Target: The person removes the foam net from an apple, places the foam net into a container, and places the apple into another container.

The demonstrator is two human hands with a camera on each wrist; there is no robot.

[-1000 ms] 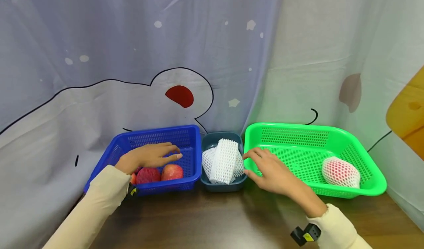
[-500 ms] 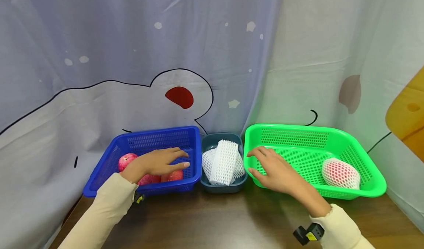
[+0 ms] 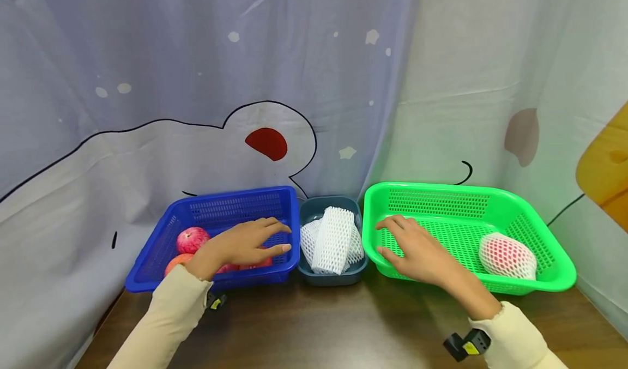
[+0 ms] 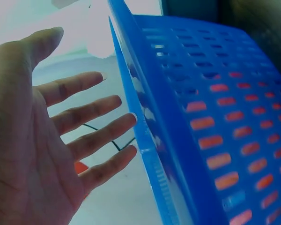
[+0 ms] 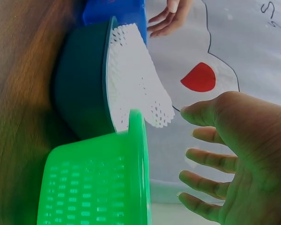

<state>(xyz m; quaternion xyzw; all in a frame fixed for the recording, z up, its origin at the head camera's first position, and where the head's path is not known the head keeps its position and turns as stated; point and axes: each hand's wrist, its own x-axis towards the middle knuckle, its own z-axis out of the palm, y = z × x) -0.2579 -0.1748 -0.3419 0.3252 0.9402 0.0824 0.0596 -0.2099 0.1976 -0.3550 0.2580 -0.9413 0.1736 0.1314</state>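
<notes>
Held above the blue basket (image 3: 228, 195), my left hand (image 3: 247, 243) has its fingers spread and holds nothing. Under it lie several red apples (image 3: 192, 240), partly hidden by the hand and wrist. In the left wrist view the left hand (image 4: 61, 136) shows an empty palm beside the basket's rim (image 4: 154, 103). My right hand (image 3: 417, 249), also empty, hovers over the left end of the green basket (image 3: 432, 187). In the right wrist view the right hand (image 5: 243, 159) has loosely bent fingers. One pink-red fruit in a white foam net (image 3: 507, 256) lies in the green basket's right end.
Between the baskets stands a small dark teal bin (image 3: 326, 279) with several white foam nets (image 3: 333, 241), which stick up above its rim. All three containers stand on a brown wooden table (image 3: 314, 325), in front of a printed curtain (image 3: 196, 58).
Both hands have shifted right, the left one inside the blue basket's outline, uncovering apples on the left. The right hand has drawn away from the teal bin. The foam-netted fruit stays put.
</notes>
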